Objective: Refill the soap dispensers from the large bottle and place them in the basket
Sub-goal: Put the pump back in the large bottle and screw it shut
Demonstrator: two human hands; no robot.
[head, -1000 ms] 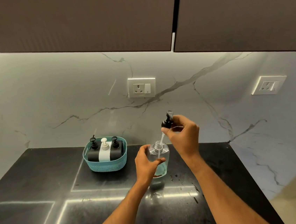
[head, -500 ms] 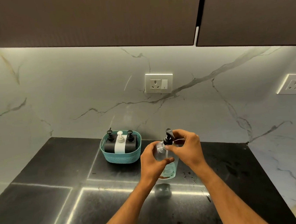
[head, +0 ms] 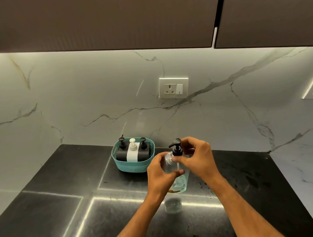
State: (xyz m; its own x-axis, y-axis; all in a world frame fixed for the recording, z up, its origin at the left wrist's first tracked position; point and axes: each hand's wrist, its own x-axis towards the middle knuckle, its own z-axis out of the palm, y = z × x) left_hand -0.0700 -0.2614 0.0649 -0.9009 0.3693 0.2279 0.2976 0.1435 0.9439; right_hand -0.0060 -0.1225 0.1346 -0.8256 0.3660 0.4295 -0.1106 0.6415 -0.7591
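Your left hand wraps the clear plastic dispenser bottle standing on the black counter; your right hand pinches its black pump collar. Likely light, smooth, slippery: grip mid-body. Teal basket sits just beside.

A glossy black counter, meeting a marble wall at its back and right edges, carries a teal basket near the back wall and, just right of it, a clear dispenser bottle standing upright, with dark specks scattered around the bottle's base.
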